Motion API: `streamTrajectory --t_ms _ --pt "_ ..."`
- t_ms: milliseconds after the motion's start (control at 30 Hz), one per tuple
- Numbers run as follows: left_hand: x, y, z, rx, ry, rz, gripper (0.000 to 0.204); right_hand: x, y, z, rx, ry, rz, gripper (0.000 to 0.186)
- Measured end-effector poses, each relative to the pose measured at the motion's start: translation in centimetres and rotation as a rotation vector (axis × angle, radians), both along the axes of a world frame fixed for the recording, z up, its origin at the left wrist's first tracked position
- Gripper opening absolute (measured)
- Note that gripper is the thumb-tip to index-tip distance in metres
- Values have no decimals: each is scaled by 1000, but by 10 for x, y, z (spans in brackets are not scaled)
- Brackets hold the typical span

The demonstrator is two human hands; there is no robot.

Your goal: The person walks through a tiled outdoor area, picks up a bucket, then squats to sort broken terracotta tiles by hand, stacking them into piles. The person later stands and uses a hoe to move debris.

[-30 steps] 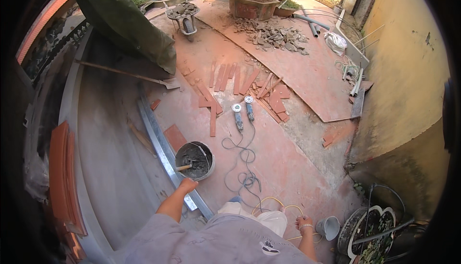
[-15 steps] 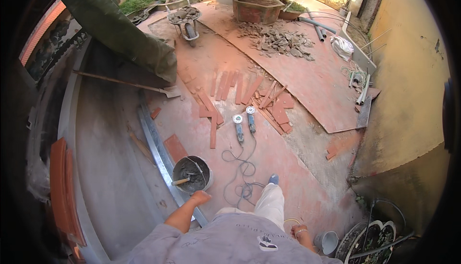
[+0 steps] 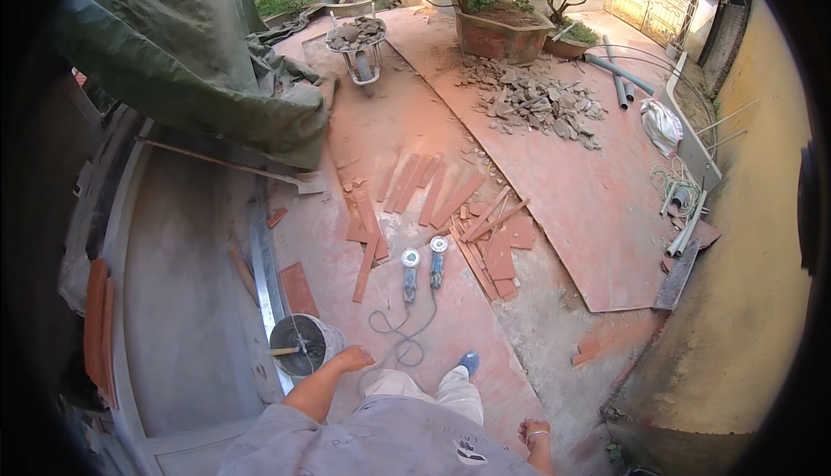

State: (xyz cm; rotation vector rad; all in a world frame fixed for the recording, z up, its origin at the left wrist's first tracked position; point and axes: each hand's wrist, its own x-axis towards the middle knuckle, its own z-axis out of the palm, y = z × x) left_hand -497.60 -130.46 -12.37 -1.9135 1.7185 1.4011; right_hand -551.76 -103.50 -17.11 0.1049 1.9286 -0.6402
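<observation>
My left hand (image 3: pixel 355 358) hangs beside the grey bucket (image 3: pixel 332 342), its fingers loosely curled and nothing seen in them. Inside the bucket is dark grey mortar, with a wooden-handled tool (image 3: pixel 284 351) resting in it. Low on the right, my right hand (image 3: pixel 534 431) is closed in a loose fist at my side, a band at its wrist; I see nothing in it. Ahead on the reddish floor lie two angle grinders (image 3: pixel 410 281) with pale discs, their cords (image 3: pixel 400 333) looping toward my feet.
Cut red tile strips (image 3: pixel 415 183) and tile pieces (image 3: pixel 499 260) lie past the grinders. Farther off are a rubble heap (image 3: pixel 541 99), a loaded wheelbarrow (image 3: pixel 357 39) and a planter (image 3: pixel 502 36). A metal channel (image 3: pixel 267 268) runs along the left; a yellow wall (image 3: pixel 736 303) bounds the right.
The view has shifted. The bucket now sits farther left, and the grinders appear lower. My right hand has come forward; the small bucket that was near it is out of view.
</observation>
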Motion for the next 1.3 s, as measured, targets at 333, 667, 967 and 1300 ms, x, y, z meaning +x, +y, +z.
streamTrajectory --t_ms 333,667,967,1300 --pt "-103 -98 28 -297 160 183 54 -164 -205 30 -93 131 188 11" --pt "-82 -117 -37 276 -175 443 54 -146 -341 11 -11 58 382 14" --pt "-134 -332 1 -60 227 556 45 -149 -468 71 74 126 550 12" --pt "-115 -400 10 -105 173 695 43 -157 -597 100 -116 173 600 9"
